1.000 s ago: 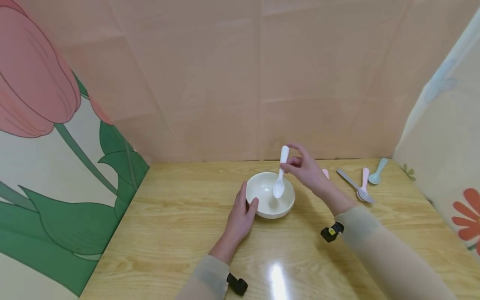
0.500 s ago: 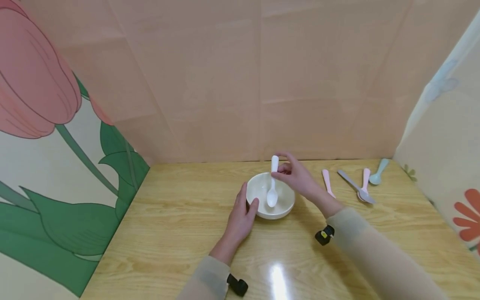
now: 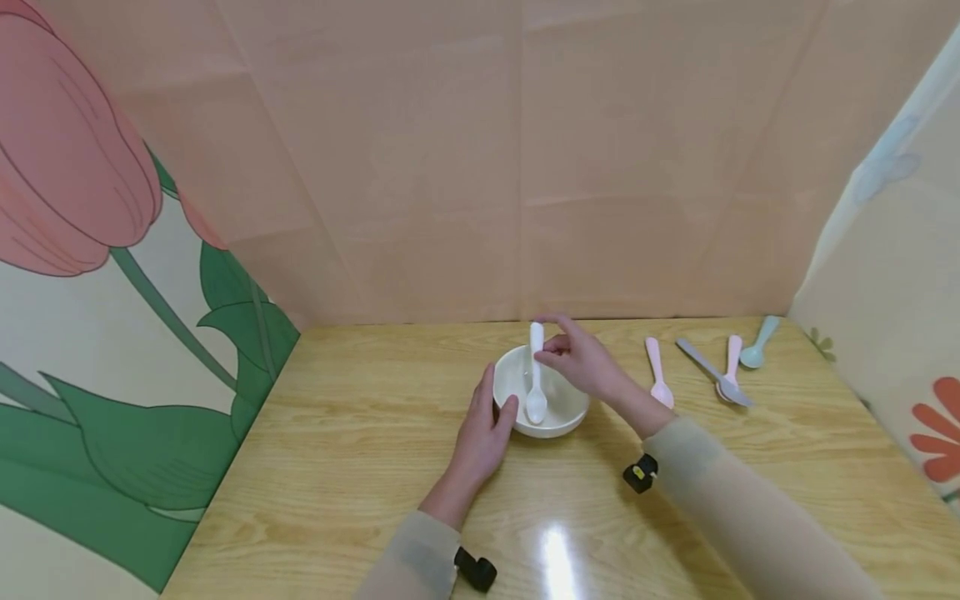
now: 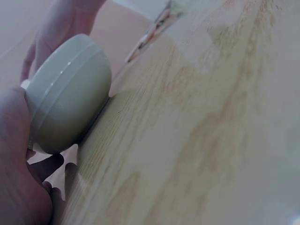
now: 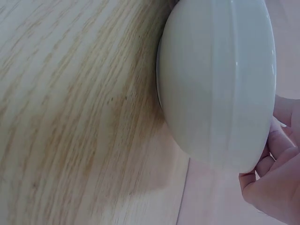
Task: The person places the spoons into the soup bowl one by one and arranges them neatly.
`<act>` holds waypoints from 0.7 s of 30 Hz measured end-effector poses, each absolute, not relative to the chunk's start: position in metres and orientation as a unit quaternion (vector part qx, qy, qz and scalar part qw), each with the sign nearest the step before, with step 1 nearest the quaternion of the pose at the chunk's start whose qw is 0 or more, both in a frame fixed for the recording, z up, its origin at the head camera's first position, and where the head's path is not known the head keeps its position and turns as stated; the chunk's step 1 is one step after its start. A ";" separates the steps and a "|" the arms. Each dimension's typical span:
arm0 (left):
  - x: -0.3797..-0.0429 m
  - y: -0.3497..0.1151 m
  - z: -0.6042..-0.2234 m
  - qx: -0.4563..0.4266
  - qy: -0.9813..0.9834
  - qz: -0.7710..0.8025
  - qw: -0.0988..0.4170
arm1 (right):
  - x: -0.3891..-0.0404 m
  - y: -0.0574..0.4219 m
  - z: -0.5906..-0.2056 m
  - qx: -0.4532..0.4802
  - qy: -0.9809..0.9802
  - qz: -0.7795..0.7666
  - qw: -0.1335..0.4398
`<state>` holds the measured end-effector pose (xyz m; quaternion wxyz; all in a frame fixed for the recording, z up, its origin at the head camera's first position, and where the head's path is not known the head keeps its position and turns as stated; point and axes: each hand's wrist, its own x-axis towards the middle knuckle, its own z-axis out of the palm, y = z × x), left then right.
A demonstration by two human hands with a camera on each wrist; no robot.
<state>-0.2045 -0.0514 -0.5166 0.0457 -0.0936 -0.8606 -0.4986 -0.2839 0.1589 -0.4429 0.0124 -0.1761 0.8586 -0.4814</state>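
A white bowl point(image 3: 566, 406) stands on the wooden table in the head view. My left hand point(image 3: 480, 433) holds it from the left, thumb at the near rim and fingers along the outer side. Pinched between thumb and fingers of my right hand point(image 3: 588, 360) is a white spoon point(image 3: 536, 403), its handle up and its scoop down inside the bowl. In the left wrist view, fingers of the left hand point(image 4: 16, 159) reach under the side of the bowl point(image 4: 70, 93). The right wrist view shows the right hand point(image 5: 279, 173) beside the rim, the spoon hidden behind the bowl point(image 5: 215, 89).
On the table to the right lie a pink spoon point(image 3: 656, 367), a grey-purple utensil point(image 3: 701, 362) crossing over another pink spoon point(image 3: 733, 352), and a light teal spoon point(image 3: 759, 343). A plain pinkish cloth point(image 3: 420, 183) hangs behind the table's far edge.
My right hand has moved left and lower with the white spoon, bringing its scoop deeper into the bowl. The near pink spoon has come into view. The left hand stays in place.
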 end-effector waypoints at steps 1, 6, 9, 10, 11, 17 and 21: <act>-0.205 -0.051 -0.517 -0.094 -0.861 -0.498 0.046 | -0.284 0.158 -0.443 -0.176 0.861 -0.476 0.012; -0.205 -0.051 -0.517 -0.095 -0.860 -0.498 0.049 | -0.285 0.156 -0.446 -0.177 0.876 -0.448 0.001; -0.205 -0.051 -0.517 -0.096 -0.860 -0.498 0.049 | -0.286 0.155 -0.448 -0.181 0.879 -0.441 -0.005; -0.205 -0.051 -0.517 -0.096 -0.860 -0.499 0.049 | -0.286 0.155 -0.448 -0.182 0.879 -0.440 -0.006; -0.205 -0.051 -0.517 -0.096 -0.860 -0.499 0.049 | -0.286 0.155 -0.449 -0.182 0.879 -0.441 -0.005; -0.204 -0.050 -0.517 -0.091 -0.858 -0.504 0.042 | -0.285 0.154 -0.452 -0.177 0.878 -0.444 0.002; -0.205 -0.051 -0.517 -0.090 -0.857 -0.505 0.040 | -0.287 0.155 -0.454 -0.175 0.884 -0.434 0.000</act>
